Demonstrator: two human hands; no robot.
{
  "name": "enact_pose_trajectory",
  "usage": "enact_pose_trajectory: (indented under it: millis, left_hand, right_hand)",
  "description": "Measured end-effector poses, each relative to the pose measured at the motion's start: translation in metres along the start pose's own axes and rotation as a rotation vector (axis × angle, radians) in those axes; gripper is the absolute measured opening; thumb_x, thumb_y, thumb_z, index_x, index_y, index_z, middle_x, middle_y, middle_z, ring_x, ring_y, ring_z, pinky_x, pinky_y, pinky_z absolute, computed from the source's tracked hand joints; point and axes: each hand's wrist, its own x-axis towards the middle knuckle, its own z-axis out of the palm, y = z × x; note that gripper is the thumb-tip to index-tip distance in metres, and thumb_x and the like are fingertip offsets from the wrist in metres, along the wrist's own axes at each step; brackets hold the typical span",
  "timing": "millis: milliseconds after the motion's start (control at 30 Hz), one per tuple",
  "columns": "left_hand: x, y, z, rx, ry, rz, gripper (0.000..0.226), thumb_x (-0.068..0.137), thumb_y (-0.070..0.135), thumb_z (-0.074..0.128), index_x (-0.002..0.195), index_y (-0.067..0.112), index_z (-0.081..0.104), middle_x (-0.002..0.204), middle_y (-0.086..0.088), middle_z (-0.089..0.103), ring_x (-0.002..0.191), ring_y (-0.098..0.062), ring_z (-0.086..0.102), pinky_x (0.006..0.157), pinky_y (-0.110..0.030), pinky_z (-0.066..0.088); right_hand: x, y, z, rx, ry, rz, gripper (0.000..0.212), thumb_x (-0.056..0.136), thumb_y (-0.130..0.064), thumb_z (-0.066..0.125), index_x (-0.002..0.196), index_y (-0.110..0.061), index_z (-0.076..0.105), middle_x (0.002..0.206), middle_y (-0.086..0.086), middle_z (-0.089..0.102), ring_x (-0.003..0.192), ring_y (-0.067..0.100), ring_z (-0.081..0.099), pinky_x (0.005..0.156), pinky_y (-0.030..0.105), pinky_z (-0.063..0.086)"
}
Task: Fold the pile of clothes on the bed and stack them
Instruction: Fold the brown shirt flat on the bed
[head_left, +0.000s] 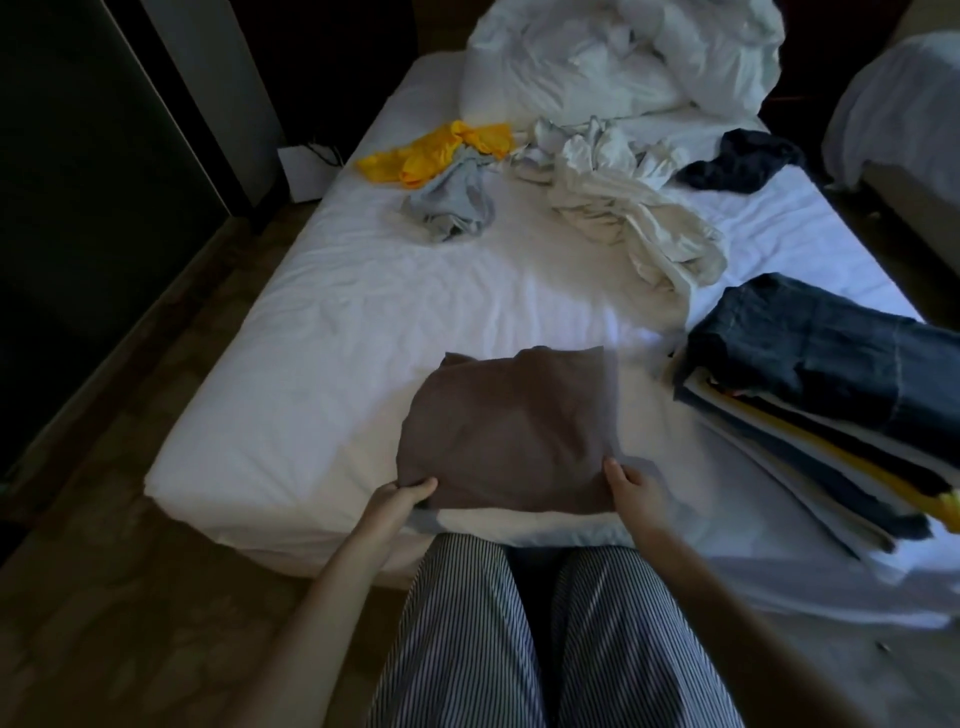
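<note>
Head camera shows the left hand (405, 499) and right hand (636, 488) each pinching a near corner of the folded brown garment (506, 431), which lies just beyond the fingers, probably to lift it square onto the stack (810, 384) off to their right.

The room is dim. The light falls mostly on the white bed sheet (322, 374), with a pale bluish glare patch just beyond the grip of the left hand (410, 499) and right hand (636, 488) on the folded brown cloth (511, 426). Left of the grip, the wooden floor (130, 597) is very dark. Details are soft and smeared, and the wide lens curves the bed edges.
</note>
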Motion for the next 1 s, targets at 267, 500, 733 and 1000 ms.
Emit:
enact_pose_trajectory:
  millis: [267, 500, 733, 1000]
  left_hand:
    - [0.004, 0.046, 0.000, -0.021, 0.103, 0.186, 0.048, 0.084, 0.040, 0.066, 0.113, 0.002, 0.063, 0.111, -0.011, 0.062, 0.096, -0.027, 0.060, 0.080, -0.036, 0.049]
    - [0.009, 0.070, 0.011, 0.200, 0.146, 0.322, 0.036, 0.091, 0.021, 0.060, 0.119, 0.001, 0.052, 0.114, -0.012, 0.058, 0.108, -0.030, 0.057, 0.080, -0.032, 0.045]
    - [0.014, 0.039, 0.026, 0.318, 0.427, 0.285, 0.047, 0.094, 0.024, 0.053, 0.132, 0.002, 0.038, 0.130, -0.018, 0.049, 0.118, -0.037, 0.050, 0.095, -0.042, 0.042]
    - [0.006, 0.078, 0.072, 0.989, 0.283, 0.954, 0.067, 0.091, 0.045, 0.011, 0.148, 0.015, 0.029, 0.156, -0.013, 0.021, 0.144, -0.039, 0.012, 0.117, -0.049, 0.012]
  right_hand:
    - [0.013, -0.055, -0.013, 0.171, -0.142, -0.142, 0.027, 0.091, -0.039, 0.055, 0.102, -0.014, 0.055, 0.082, -0.005, 0.056, 0.074, 0.006, 0.053, 0.075, 0.023, 0.042]
    - [0.031, -0.070, -0.008, 0.449, -0.235, 0.107, 0.043, 0.090, -0.029, 0.060, 0.123, -0.002, 0.055, 0.110, 0.007, 0.060, 0.103, 0.025, 0.056, 0.086, 0.035, 0.043]
    - [0.042, -0.056, 0.007, 0.028, 0.034, -0.078, 0.056, 0.093, -0.028, 0.055, 0.140, -0.006, 0.033, 0.140, 0.016, 0.043, 0.122, 0.033, 0.048, 0.102, 0.041, 0.041]
    - [0.042, -0.055, 0.051, -0.938, -0.057, -0.785, 0.075, 0.081, -0.056, 0.000, 0.149, -0.029, 0.017, 0.159, 0.003, 0.004, 0.146, 0.032, -0.005, 0.113, 0.049, -0.011]
